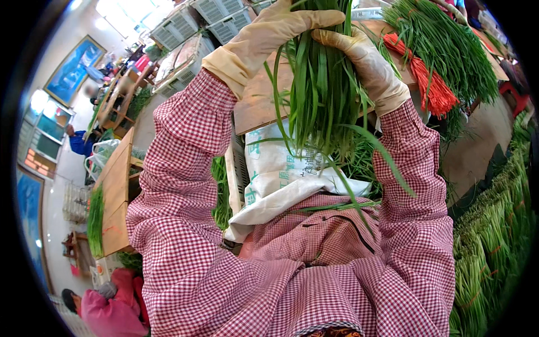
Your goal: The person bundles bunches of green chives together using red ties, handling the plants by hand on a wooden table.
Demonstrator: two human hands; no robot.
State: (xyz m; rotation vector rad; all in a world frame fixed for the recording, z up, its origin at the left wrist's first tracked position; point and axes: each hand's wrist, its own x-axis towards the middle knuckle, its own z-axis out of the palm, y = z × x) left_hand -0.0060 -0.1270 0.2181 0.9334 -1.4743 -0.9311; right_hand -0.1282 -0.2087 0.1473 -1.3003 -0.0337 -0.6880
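A thick bunch of long, flat green leaves that look like garlic chives (323, 92) hangs between my gloved hands, its leaf ends drooping downward. My left hand (264, 42) grips it from the left with the thumb across the front. From the right, my right hand (368, 64) closes round the same bunch; most fingers of both hands are hidden behind the leaves. Below lies a wooden board (252, 109). A white printed sack (266, 180) covers my lap, with a few loose leaves on it.
Right of my hands, orange-red ties (418, 76) lie beside a heap of chives (449, 50). Rows of tied bundles (494, 253) line the lower right. Pale plastic crates (177, 31) stand at the back left. A wooden table (115, 196) and a person in pink (112, 309) are at left.
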